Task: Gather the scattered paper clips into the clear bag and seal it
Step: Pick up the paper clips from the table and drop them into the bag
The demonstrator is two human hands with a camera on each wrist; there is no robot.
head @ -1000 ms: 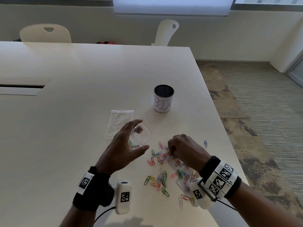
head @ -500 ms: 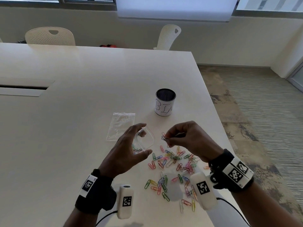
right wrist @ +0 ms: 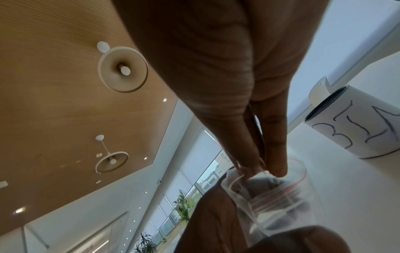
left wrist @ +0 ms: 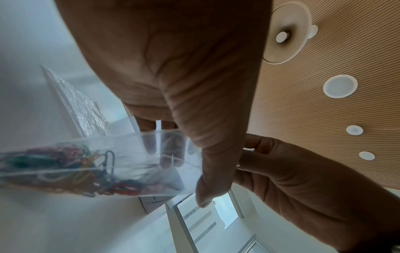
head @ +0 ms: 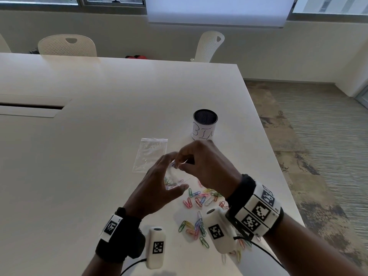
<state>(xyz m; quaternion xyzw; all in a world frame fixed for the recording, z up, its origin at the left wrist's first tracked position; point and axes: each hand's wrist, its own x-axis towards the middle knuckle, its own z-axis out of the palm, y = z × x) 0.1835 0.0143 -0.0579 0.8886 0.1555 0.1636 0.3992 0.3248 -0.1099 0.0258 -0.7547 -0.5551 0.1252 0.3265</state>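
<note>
A left hand [head: 159, 184] grips the open clear bag [left wrist: 121, 164] above the table [head: 89, 156]; a right hand [head: 207, 166] pinches paper clips [right wrist: 258, 137] at its mouth, loose clips [head: 199, 200] near the right edge.

Head view looking down and forward over the pale rectangular table [head: 99, 156]; both wrist views close, tilted ceilingward, sharing the clear plastic bag [left wrist: 134, 162].

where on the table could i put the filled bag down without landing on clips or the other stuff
Bare table lies left of the flat spare bag and the left hand, up to the slot. The far stretch beyond the BIN cup is bare too. It is crowded near the right edge: loose paper clips lie under the right hand.
</note>
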